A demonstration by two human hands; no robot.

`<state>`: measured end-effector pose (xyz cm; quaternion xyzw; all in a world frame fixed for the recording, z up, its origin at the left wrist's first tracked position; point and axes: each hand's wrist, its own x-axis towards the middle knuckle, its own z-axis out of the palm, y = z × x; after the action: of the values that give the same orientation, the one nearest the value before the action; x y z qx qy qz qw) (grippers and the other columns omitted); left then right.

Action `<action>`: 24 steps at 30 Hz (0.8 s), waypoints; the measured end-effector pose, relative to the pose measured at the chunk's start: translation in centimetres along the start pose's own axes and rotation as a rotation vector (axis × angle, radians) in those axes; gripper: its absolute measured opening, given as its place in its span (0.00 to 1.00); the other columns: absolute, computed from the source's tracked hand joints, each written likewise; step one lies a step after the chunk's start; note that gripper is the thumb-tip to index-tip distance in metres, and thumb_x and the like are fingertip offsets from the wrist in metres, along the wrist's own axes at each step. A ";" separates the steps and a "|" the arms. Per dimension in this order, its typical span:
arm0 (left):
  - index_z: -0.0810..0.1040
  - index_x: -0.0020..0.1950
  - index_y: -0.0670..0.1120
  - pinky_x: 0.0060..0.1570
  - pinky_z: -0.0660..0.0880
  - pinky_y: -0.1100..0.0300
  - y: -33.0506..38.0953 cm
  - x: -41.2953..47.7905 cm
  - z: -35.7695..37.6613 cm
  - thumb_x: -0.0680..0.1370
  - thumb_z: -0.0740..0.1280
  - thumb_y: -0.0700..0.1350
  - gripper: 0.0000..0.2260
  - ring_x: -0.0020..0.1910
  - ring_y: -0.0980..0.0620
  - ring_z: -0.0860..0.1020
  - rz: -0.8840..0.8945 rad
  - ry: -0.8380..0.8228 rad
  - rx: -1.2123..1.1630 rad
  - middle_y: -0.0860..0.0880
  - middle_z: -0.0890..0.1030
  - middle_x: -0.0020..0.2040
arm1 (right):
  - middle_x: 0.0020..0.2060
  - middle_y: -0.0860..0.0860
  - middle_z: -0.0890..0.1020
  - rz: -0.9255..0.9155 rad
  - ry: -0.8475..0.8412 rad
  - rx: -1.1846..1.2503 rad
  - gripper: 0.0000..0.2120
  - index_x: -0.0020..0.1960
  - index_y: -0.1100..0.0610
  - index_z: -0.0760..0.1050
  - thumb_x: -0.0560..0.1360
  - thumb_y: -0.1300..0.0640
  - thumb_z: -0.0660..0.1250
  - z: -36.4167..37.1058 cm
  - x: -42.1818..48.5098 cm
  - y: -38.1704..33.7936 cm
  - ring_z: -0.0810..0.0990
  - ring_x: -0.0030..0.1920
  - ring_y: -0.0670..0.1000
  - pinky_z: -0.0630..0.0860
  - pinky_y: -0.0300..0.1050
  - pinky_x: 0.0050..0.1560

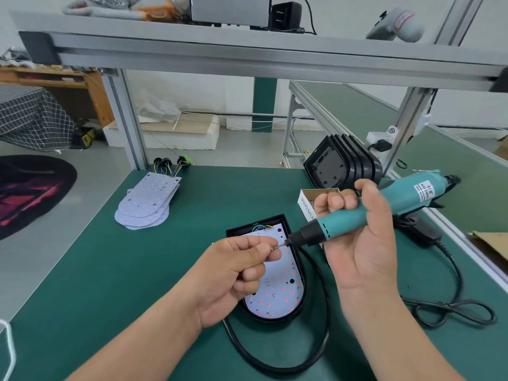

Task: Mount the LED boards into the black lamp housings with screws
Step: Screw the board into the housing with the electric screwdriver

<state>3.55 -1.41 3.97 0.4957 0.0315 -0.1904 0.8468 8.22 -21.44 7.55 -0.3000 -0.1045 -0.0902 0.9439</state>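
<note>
Head-worn camera looks forward and down, close over workbench (132,270).

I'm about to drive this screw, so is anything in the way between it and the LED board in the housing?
Nothing visible except the fingers of the left hand, which pinch the screw at the screwdriver bit above the LED board.

Left grip (233,268) pinched, right grip (360,237) curled round, both raised.
</note>
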 end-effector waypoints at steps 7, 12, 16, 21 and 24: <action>0.88 0.51 0.42 0.24 0.62 0.66 -0.3 0.1 -0.1 0.80 0.72 0.35 0.06 0.26 0.55 0.66 0.068 0.084 0.165 0.38 0.87 0.51 | 0.36 0.48 0.72 -0.033 -0.042 -0.060 0.02 0.51 0.53 0.75 0.82 0.56 0.66 0.2 0.0 -0.1 0.74 0.38 0.49 0.78 0.50 0.58; 0.89 0.49 0.50 0.27 0.65 0.65 -0.8 0.2 0.1 0.80 0.73 0.37 0.09 0.26 0.53 0.64 0.180 0.183 0.344 0.42 0.89 0.48 | 0.36 0.49 0.72 -0.060 -0.149 -0.144 0.02 0.52 0.52 0.75 0.81 0.56 0.68 0.6 -0.4 0.4 0.74 0.38 0.50 0.77 0.50 0.57; 0.88 0.50 0.55 0.28 0.66 0.64 -0.8 0.3 -0.1 0.80 0.73 0.39 0.11 0.26 0.53 0.64 0.218 0.203 0.434 0.45 0.89 0.48 | 0.36 0.48 0.73 -0.021 -0.069 -0.088 0.03 0.51 0.53 0.75 0.82 0.54 0.69 0.1 -0.2 0.8 0.75 0.38 0.49 0.78 0.50 0.57; 0.85 0.58 0.52 0.29 0.68 0.65 -0.9 0.3 0.0 0.80 0.74 0.41 0.10 0.26 0.53 0.64 0.213 0.187 0.467 0.47 0.89 0.50 | 0.37 0.49 0.72 0.038 0.076 0.002 0.06 0.47 0.54 0.76 0.82 0.54 0.68 -0.8 0.3 1.1 0.75 0.38 0.49 0.79 0.49 0.57; 0.83 0.62 0.52 0.30 0.68 0.64 -0.8 0.3 0.0 0.80 0.74 0.42 0.12 0.27 0.53 0.65 0.202 0.177 0.480 0.49 0.89 0.51 | 0.36 0.49 0.72 0.039 0.088 0.014 0.07 0.46 0.53 0.77 0.82 0.54 0.69 -1.0 0.4 1.2 0.75 0.38 0.49 0.78 0.50 0.59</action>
<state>3.55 -1.81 3.25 0.6976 0.0099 -0.0631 0.7136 9.03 -21.05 6.20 -0.2910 -0.0576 -0.0842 0.9513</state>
